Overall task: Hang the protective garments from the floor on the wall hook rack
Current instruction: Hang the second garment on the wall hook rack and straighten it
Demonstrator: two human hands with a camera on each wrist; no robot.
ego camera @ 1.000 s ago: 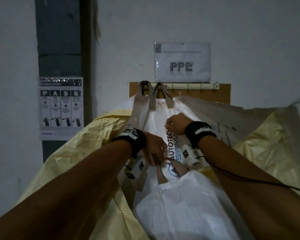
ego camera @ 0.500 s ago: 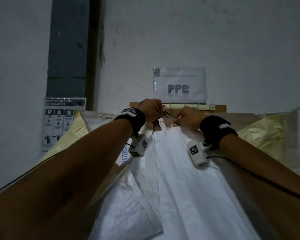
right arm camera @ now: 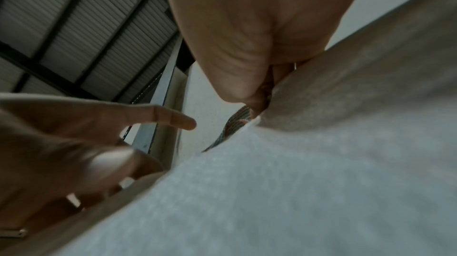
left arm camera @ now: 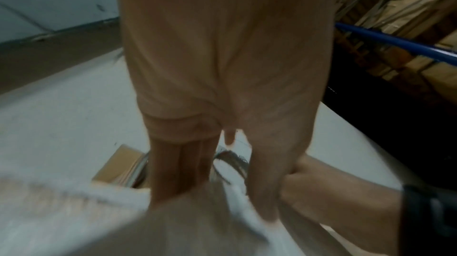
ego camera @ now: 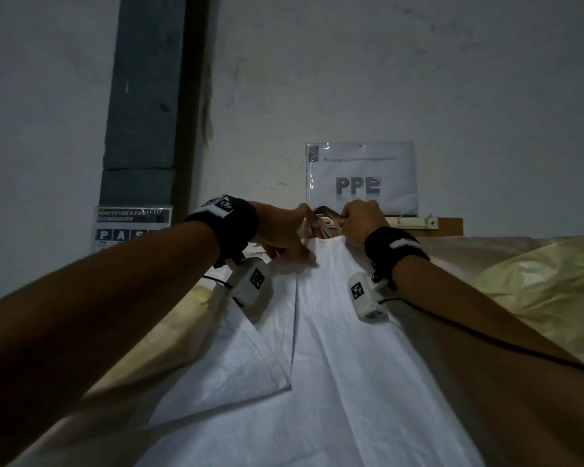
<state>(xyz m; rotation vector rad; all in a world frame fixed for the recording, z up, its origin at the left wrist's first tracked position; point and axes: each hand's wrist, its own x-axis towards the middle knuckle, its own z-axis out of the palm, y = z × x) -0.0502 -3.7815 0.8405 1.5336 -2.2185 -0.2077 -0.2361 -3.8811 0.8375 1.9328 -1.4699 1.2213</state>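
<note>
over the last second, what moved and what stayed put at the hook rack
Both hands rose from mid-chest to the hook rack, lifting the white garment by its striped loop. The right hand grips the loop at the hooks; the left hand holds it alongside. The PPE sign and yellow garment stayed in place.

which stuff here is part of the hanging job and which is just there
In the job: white garment, its strap, hook rack, left hand, right hand.
Just there: PPE sign, extinguisher poster, yellow sheet.
</note>
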